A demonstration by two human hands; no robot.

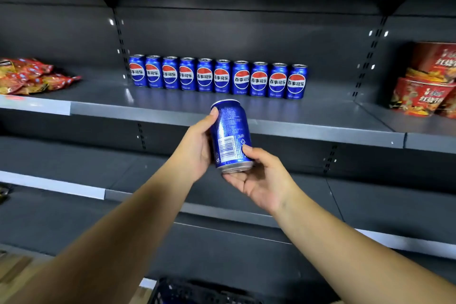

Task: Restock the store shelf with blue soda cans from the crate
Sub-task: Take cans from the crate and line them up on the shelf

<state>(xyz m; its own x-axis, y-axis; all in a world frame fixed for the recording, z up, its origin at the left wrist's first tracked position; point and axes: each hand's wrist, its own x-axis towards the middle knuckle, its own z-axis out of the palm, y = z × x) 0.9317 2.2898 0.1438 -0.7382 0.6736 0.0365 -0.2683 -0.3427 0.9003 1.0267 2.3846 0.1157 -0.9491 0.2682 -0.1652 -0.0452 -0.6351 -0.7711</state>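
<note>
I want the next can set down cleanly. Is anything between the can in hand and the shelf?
Nothing visible. The can, held by both hands, faces bare shelf in front of and right of the row of cans.

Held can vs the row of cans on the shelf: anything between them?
Nothing. In the head view, only bare grey shelf lies between the held can, gripped by both hands, and the row of cans standing at the back.

"百事可乐" on each shelved blue can; "红烧" on red noodle tubs
</note>
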